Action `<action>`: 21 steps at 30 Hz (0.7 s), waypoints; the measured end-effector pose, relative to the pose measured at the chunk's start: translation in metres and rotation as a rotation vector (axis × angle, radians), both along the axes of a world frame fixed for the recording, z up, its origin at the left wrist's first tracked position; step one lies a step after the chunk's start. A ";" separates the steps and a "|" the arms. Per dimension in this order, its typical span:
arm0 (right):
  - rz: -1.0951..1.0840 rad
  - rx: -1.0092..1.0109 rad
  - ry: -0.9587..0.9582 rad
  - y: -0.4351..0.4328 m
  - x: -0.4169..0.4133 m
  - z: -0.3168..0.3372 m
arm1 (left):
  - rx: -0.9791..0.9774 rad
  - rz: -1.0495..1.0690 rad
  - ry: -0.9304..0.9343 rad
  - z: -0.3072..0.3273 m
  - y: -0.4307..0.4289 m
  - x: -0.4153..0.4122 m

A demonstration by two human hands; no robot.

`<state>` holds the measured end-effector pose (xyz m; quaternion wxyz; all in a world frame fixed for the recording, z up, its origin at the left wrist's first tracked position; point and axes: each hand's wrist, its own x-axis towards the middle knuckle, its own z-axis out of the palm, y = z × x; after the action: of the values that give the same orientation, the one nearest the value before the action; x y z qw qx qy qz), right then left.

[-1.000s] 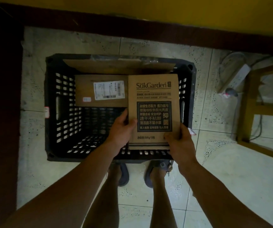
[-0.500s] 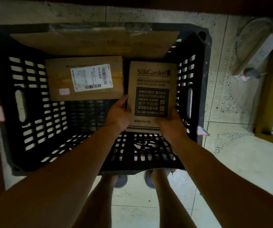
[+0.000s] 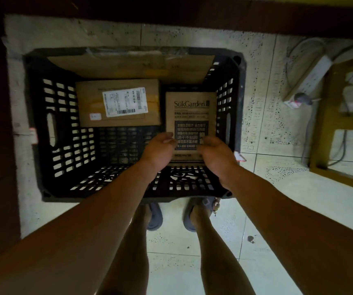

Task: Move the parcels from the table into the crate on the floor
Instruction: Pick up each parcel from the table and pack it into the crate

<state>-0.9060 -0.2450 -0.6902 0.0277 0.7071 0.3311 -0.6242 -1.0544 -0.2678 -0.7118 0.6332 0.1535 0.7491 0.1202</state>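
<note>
A black slatted plastic crate [image 3: 50, 128] stands on the tiled floor. Inside it, a brown SukGarden parcel [image 3: 190, 107] lies flat against the right wall. A second cardboard parcel [image 3: 90, 103] with a white shipping label lies at the back left, and a larger flat cardboard piece [image 3: 128, 67] leans along the far wall. My left hand [image 3: 157, 151] and right hand [image 3: 217, 155] hover over the near end of the SukGarden parcel. Their fingers are loosely curled and grip nothing. The hands hide the parcel's near corners.
My feet in dark sandals [image 3: 155, 216] stand just in front of the crate. To the right are a wooden furniture frame [image 3: 322, 128], a power strip [image 3: 312, 79] and cables on the floor. A dark wall base runs along the left and far sides.
The SukGarden parcel has gone down onto the crate bottom at the right. Both hands have let go of it and drawn back a little towards me.
</note>
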 end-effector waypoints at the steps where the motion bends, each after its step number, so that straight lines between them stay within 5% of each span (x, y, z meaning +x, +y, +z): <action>1: 0.021 0.003 0.000 0.000 0.001 0.015 | 0.005 0.011 -0.001 0.016 0.000 0.001; 10: 0.044 0.142 -0.026 0.002 0.029 0.193 | 0.136 0.095 -0.079 0.203 0.010 0.017; 21: -0.102 0.423 -0.203 -0.035 0.070 0.450 | 0.442 -0.244 -0.191 0.480 0.031 0.044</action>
<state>-0.8365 -0.2800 -0.2404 -0.1191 0.7721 0.4139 -0.4673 -1.0105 -0.2368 -0.2313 0.6621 0.3649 0.6174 0.2175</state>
